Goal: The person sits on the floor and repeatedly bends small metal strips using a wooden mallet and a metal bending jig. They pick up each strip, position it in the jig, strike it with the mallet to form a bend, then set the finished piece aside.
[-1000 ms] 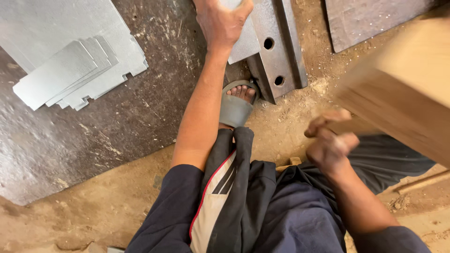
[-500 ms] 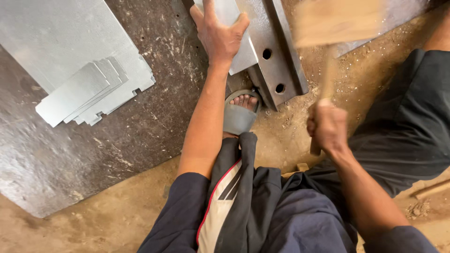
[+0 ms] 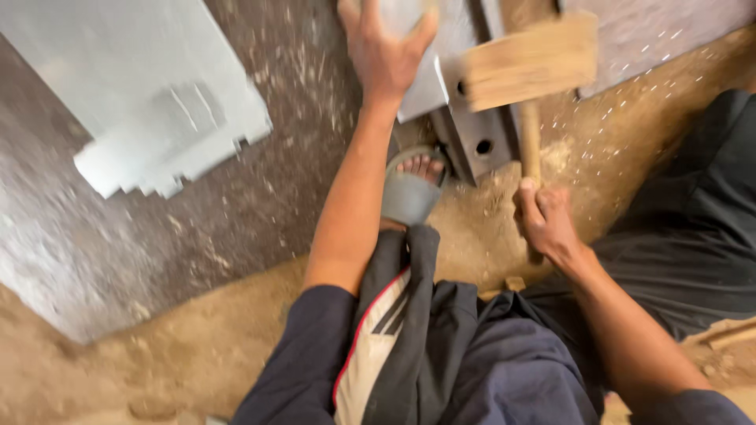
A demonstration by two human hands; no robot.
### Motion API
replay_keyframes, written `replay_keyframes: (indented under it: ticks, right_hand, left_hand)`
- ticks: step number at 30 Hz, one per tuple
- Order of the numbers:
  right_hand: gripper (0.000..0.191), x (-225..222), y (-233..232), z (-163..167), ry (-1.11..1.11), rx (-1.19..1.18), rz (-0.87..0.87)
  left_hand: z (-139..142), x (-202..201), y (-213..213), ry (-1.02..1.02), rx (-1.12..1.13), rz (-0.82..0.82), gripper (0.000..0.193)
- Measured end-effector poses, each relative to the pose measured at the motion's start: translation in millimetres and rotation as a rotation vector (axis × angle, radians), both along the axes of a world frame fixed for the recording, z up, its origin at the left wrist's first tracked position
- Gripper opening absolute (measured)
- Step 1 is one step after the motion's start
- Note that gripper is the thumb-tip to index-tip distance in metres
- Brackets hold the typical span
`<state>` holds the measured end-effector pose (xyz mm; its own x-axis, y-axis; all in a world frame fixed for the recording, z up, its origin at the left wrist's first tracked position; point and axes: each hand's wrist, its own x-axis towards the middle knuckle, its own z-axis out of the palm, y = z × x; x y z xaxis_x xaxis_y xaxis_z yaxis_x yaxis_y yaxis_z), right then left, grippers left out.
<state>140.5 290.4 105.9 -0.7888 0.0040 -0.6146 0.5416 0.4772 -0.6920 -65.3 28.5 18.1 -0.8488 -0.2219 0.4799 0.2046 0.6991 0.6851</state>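
Note:
My left hand (image 3: 383,49) lies flat, fingers spread, on a small grey metal sheet (image 3: 416,86) that rests on a thick steel bar with holes (image 3: 482,134). My right hand (image 3: 545,222) grips the handle of a wooden mallet (image 3: 529,61). The mallet's block head hangs blurred just over the steel bar, right of my left hand. My sandalled foot (image 3: 413,186) is planted against the near end of the bar.
A stack of cut grey metal sheets (image 3: 169,145) lies at upper left on a large dark steel plate (image 3: 102,260). Sandy, dusty ground (image 3: 197,362) spreads below. Another dark plate (image 3: 661,31) sits at upper right. My dark trousers fill the bottom.
The mallet has swung from high on the right down toward the steel bar. My right hand moved forward and left with it. My left hand stayed on the sheet.

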Motion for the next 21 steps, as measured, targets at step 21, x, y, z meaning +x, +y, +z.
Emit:
replay_keyframes:
  ticks: [21]
  right_hand:
    - [0.042,-92,-62,-26,0.087,-0.107,-0.191]
  left_hand:
    - [34,9,-5,-0.387,0.269,-0.053,0.116]
